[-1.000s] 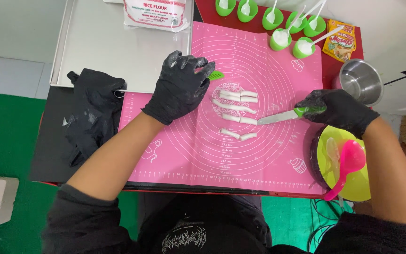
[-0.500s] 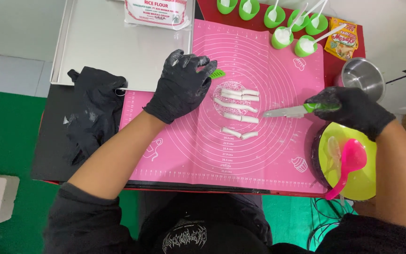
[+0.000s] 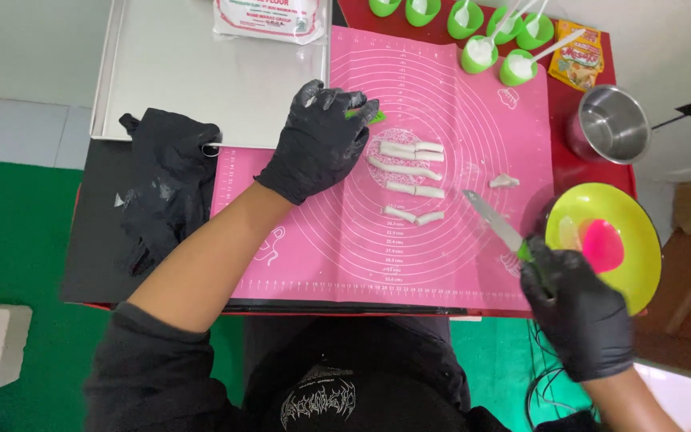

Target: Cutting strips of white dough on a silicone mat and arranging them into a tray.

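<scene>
Both my hands wear black gloves. My left hand (image 3: 319,142) rests flat, fingers spread, on the pink silicone mat (image 3: 345,240), covering a small green item (image 3: 375,117) at its fingertips. Just right of it lie several white dough strips (image 3: 409,170), and one small dough piece (image 3: 504,182) sits apart further right. My right hand (image 3: 577,312) grips a green-handled knife (image 3: 493,222) near the mat's lower right corner, blade pointing up-left toward the strips without touching them.
A yellow-green plate (image 3: 633,232) with a pink spatula (image 3: 603,245) lies beside my right hand. Behind are a steel pot (image 3: 611,122), several green cups (image 3: 481,54) with white contents, a snack packet (image 3: 577,56), a metal tray (image 3: 201,72), a flour bag (image 3: 265,16) and spare black gloves (image 3: 165,184).
My right hand has pulled the knife away from the dough, down toward me and to the mat's lower right. One small dough piece now lies separate. The left hand stayed put.
</scene>
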